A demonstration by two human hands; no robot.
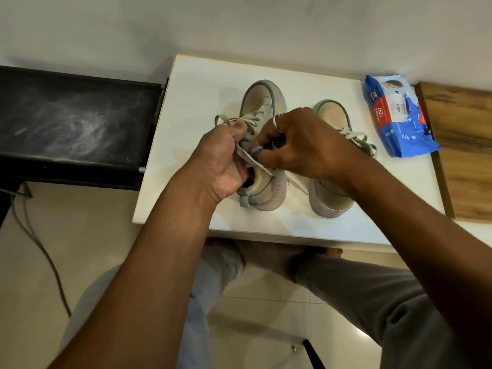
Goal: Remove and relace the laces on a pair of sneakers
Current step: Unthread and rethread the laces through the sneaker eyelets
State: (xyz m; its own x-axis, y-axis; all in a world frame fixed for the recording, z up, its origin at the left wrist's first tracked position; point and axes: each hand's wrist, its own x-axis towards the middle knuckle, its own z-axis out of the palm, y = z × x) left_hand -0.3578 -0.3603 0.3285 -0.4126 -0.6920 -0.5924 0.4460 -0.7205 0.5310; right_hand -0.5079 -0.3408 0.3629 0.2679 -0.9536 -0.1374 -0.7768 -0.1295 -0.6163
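While both sneakers stand side by side on the white table (202,83), toes pointing away from the person, the work goes on over the left sneaker (257,99). The left hand (222,163) grips this shoe at its opening, fingers curled round the near side of the upper and the thumb up by the eyelets. A flat, pale lace (262,167) runs out from under that hand and slants across to the gap between the two shoes, and a loop of it stands up beyond the thumb. The right hand (300,145), with a ring (277,123) on one finger, pinches the blue lace tip (257,149) between thumb and fingertips just above the shoe's tongue. The right sneaker (330,201) lies partly under the right wrist, its own laces loose over the top.

A blue packet (399,115) lies on the table's far right corner, beside a wooden board (463,155). Left of the table is a black surface (74,123), and a cable (40,249) trails over the tiled floor.
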